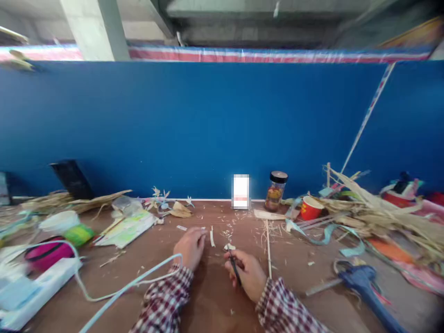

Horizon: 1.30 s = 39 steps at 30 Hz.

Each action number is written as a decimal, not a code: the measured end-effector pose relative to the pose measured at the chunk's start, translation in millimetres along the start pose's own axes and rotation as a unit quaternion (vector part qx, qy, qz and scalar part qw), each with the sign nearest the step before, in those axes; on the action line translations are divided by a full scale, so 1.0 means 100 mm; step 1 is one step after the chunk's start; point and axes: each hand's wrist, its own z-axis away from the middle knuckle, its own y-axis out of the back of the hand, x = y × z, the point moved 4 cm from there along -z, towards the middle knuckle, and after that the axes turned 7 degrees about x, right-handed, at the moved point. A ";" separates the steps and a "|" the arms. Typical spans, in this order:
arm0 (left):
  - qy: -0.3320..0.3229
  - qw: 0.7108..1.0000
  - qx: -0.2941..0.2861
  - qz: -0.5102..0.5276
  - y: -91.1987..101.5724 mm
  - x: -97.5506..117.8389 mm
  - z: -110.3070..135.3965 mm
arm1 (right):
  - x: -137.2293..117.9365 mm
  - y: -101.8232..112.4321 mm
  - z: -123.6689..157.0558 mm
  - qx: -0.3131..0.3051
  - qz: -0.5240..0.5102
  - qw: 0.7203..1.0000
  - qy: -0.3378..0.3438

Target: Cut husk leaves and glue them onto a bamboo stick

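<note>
My right hand [248,273] is closed around a slim dark tool [234,269], which looks like tweezers or small scissors. Its tip points away from me, by a small pale scrap [229,247] on the brown table. My left hand [190,247] rests at the table's middle, fingers curled and pressed together; whatever they may hold is too small to make out. Just right of those fingertips lies a narrow whitish strip [212,237]. Fine pale shavings [227,226] are scattered beyond both hands.
A white cable [138,280] crosses near my left forearm from the power strip [41,296]. A blue glue gun [360,282] lies at right. Farther back stand a black-lidded jar [275,194] and a red paper cup [310,209], beside heaped dry husks [378,208]. A blue partition [208,125] borders the table.
</note>
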 end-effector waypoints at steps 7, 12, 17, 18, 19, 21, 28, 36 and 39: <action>-0.077 0.995 -0.055 0.015 -0.17 0.12 -0.01 | -0.04 0.00 0.05 -0.003 0.017 1.000 0.002; -0.089 0.995 -0.038 0.013 -0.08 0.18 -0.01 | -0.09 0.00 0.07 -0.009 0.029 1.000 0.005; -0.094 0.995 -0.017 0.030 0.01 0.24 -0.01 | -0.09 0.00 0.07 -0.003 0.029 1.000 0.004; -0.089 0.995 -0.007 0.046 0.03 0.25 0.00 | -0.09 0.00 0.07 -0.001 0.030 1.000 0.005; -0.081 0.994 0.005 0.067 0.04 0.25 0.00 | -0.08 0.00 0.07 -0.001 0.030 1.000 0.005; -0.051 0.990 0.030 0.126 0.05 0.23 0.02 | -0.07 0.00 0.07 -0.004 0.031 1.000 0.006; 0.123 0.895 0.017 0.428 -0.19 0.16 0.08 | -0.08 0.01 0.07 -0.004 0.033 0.999 0.015; 0.269 0.775 -0.041 0.570 -0.30 0.19 0.11 | -0.07 0.00 0.07 -0.012 0.032 0.999 0.014; 0.331 0.734 -0.029 0.592 -0.30 0.17 0.13 | -0.05 0.00 0.06 -0.016 0.029 0.999 0.019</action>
